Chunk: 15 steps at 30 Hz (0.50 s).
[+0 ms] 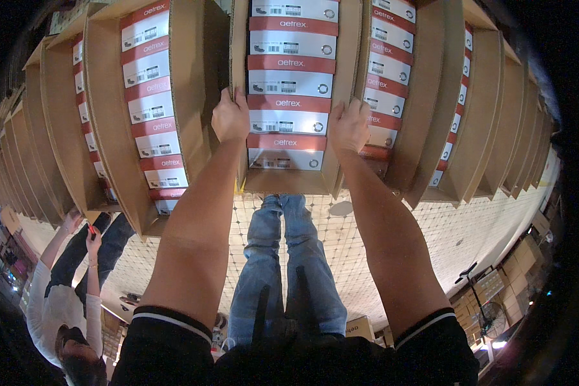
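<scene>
In front of me an open cardboard carton (pixel 283 182) holds a row of shoe boxes (pixel 289 83), white with red lids. My left hand (pixel 230 117) is closed around the carton's left side wall, its thumb and fingers at the edge. On the opposite wall my right hand (pixel 349 127) grips in the same way, with its fingers partly hidden. Both arms are stretched forward, and the shoe boxes lie between the two hands.
More open cartons stand on both sides, such as a left one (pixel 149 227) with shoe boxes (pixel 149 96). Below is a tiled floor (pixel 238 209). At the lower left another person (pixel 58 309) holds a small red tool (pixel 91 230). A fan (pixel 492 318) stands at the right.
</scene>
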Each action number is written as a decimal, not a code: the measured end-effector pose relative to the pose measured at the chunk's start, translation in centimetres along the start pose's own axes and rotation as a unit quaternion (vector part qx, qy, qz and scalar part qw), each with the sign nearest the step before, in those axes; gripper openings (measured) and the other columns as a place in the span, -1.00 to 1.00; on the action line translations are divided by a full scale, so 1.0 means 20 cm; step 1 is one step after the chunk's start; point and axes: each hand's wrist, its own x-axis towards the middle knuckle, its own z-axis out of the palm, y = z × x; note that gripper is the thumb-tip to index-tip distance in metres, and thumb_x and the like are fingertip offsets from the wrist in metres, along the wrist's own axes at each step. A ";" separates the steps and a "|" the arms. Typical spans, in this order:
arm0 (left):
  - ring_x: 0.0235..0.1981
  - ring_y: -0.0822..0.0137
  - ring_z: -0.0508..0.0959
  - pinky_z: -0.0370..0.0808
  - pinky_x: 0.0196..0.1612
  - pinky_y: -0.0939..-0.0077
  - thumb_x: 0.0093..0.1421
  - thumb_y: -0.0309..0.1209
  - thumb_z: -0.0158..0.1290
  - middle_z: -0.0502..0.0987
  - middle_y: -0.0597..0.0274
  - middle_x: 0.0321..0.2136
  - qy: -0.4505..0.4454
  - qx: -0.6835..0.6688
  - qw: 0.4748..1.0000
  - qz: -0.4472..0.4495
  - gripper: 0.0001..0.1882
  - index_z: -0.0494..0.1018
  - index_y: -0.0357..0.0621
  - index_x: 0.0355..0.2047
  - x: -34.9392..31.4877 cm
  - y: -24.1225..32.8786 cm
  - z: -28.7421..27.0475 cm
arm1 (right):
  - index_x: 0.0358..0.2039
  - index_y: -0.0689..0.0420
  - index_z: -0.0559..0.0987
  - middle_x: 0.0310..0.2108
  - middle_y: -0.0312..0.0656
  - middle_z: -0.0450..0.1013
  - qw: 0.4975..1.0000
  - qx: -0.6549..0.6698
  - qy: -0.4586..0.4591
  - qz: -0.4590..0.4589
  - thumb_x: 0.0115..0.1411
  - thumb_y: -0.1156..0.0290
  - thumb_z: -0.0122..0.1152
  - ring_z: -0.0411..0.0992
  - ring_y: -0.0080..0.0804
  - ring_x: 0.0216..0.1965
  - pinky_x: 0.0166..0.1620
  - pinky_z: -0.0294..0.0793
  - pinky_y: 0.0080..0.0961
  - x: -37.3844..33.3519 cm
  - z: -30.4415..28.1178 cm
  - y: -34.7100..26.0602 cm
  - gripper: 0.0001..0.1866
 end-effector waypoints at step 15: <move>-0.38 -0.20 0.57 0.50 -0.29 -0.03 0.27 -0.15 -0.12 0.56 -0.22 -0.43 0.027 -0.007 0.999 0.022 -0.65 0.43 -0.21 -0.26 0.00 -0.01 0.01 | -0.22 0.14 0.40 -0.20 0.04 0.32 1.000 -0.003 -0.009 0.014 0.22 0.22 0.03 0.48 0.09 -0.32 -0.33 0.52 -0.05 0.00 0.00 -0.01 -0.74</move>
